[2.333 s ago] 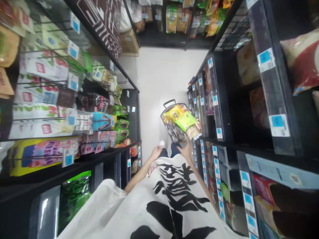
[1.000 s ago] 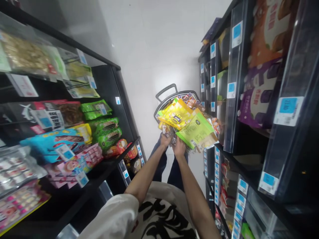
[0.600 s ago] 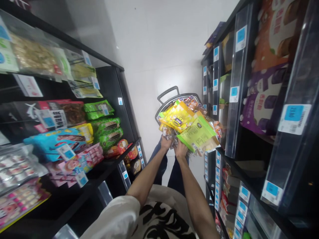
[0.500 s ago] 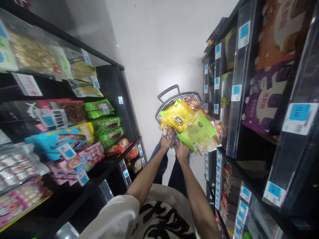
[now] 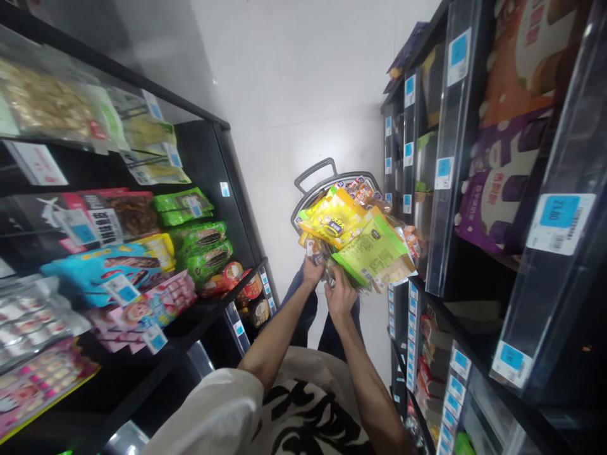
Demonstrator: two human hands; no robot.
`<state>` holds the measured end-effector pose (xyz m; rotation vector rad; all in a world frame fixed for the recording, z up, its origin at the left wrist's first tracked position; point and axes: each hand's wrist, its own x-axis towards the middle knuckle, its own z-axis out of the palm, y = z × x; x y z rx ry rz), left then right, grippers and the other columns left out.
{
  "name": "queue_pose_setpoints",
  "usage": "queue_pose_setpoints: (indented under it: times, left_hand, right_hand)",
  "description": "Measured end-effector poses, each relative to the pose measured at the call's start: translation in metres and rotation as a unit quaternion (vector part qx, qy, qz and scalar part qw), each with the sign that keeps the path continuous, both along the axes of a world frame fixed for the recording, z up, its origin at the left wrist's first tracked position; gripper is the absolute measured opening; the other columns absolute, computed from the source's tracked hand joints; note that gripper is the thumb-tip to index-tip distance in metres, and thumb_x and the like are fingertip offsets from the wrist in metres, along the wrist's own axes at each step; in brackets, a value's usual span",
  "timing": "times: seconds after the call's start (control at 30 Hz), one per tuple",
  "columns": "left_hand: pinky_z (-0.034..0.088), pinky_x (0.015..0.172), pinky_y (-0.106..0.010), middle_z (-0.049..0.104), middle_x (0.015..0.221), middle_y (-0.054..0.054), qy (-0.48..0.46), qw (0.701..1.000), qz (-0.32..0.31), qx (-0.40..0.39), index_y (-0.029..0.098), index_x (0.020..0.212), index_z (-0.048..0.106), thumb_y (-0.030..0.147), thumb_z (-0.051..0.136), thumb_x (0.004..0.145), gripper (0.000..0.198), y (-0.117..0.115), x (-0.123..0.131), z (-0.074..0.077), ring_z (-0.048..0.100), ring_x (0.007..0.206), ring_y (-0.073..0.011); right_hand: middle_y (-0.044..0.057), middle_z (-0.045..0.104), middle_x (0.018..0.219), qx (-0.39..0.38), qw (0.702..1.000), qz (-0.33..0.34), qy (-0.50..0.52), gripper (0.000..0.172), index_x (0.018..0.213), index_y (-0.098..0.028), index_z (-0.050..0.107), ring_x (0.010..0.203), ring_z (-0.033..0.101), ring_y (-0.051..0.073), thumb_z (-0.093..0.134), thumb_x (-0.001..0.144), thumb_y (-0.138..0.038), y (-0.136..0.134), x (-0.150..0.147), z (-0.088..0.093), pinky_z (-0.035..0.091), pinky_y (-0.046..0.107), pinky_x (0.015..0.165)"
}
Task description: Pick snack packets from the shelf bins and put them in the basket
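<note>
A shopping basket (image 5: pixel 296 212) with a grey rim and raised handle (image 5: pixel 313 174) sits below me, heaped with snack bags. At its near edge, my left hand (image 5: pixel 313 273) is closed on a small, crinkled, see-through snack packet (image 5: pixel 315 249). Close beside it, my right hand (image 5: pixel 340 296) has its fingers curled on the crinkled plastic of the same packet, under the corner of a green snack bag (image 5: pixel 372 248). A yellow snack bag (image 5: pixel 336 218) lies on top of the heap, partly beneath the green one. The fingertips of both hands are partly hidden.
Left of me, black shelves hold green snack bags (image 5: pixel 206 254), a blue bag (image 5: pixel 107 262) and pink packs (image 5: pixel 161 298). Close on the right stand shelves with price tags (image 5: pixel 559 218) and purple boxes (image 5: pixel 497 183). Pale floor (image 5: pixel 294 82) stretches ahead between them.
My right hand has shifted slightly left, closer to my left hand, and its fingers have curled in more. The view has moved a little; the basket's heap looks the same.
</note>
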<state>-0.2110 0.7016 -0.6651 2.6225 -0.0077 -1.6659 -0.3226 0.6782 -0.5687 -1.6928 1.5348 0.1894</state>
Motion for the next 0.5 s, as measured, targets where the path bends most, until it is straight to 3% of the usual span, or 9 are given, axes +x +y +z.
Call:
queue_pose_setpoints:
  times: [0.17, 0.23, 0.3, 0.4, 0.5]
  left_hand:
    - [0.048, 0.099, -0.027, 0.059, 0.138, -0.014, -0.003, 0.999, 0.036, -0.033, 0.019, 0.142, 0.037, 0.043, 0.061, 0.09, 0.062, 0.0, -0.004, 0.014, 0.061, 0.122, -0.0202]
    - [0.045, 0.105, -0.029, 0.048, 0.149, -0.017, -0.048, 0.997, 0.057, -0.021, 0.018, 0.148, 0.031, 0.046, 0.062, 0.089, 0.073, 0.003, -0.01, 0.03, 0.052, 0.135, -0.0227]
    - [0.048, 0.104, -0.031, 0.042, 0.153, -0.018, -0.085, 0.989, 0.118, -0.008, 0.019, 0.147, 0.032, 0.049, 0.063, 0.088, 0.074, 0.009, -0.018, 0.051, 0.048, 0.138, -0.0257]
    - [0.057, 0.082, -0.03, 0.059, 0.132, -0.014, 0.03, 0.953, 0.302, -0.014, 0.021, 0.131, 0.048, 0.054, 0.055, 0.091, 0.052, 0.013, -0.029, 0.077, 0.065, 0.111, -0.0225]
    - [0.055, 0.064, -0.026, 0.066, 0.097, -0.008, 0.193, 0.883, 0.429, -0.015, 0.017, 0.11, 0.06, 0.066, 0.053, 0.089, 0.053, 0.002, -0.032, 0.083, 0.065, 0.074, -0.0154]
  right_hand:
    - [0.007, 0.065, 0.134, -0.007, 0.998, -0.055, -0.019, 0.044, 0.133, -0.02, 0.059, 0.119, 0.064, 0.022, 0.058, 0.088, -0.019, -0.003, -0.01, 0.021, 0.049, 0.03, 0.099]
    - [0.008, 0.068, 0.13, -0.005, 0.997, -0.08, -0.015, 0.045, 0.132, -0.02, 0.06, 0.115, 0.066, 0.022, 0.06, 0.087, -0.02, -0.004, -0.018, 0.024, 0.05, 0.03, 0.097]
    - [0.009, 0.07, 0.125, 0.0, 0.996, -0.094, -0.006, 0.044, 0.131, -0.018, 0.061, 0.11, 0.068, 0.023, 0.061, 0.087, -0.022, -0.003, -0.024, 0.023, 0.051, 0.03, 0.096]
    - [0.01, 0.07, 0.124, -0.004, 0.996, -0.091, -0.016, 0.043, 0.13, -0.017, 0.061, 0.108, 0.069, 0.023, 0.06, 0.088, -0.024, -0.003, -0.028, 0.019, 0.051, 0.03, 0.095]
    - [0.01, 0.069, 0.127, -0.024, 0.996, -0.07, -0.053, 0.04, 0.129, -0.018, 0.062, 0.112, 0.068, 0.023, 0.059, 0.09, -0.024, -0.006, -0.026, 0.011, 0.051, 0.03, 0.094]
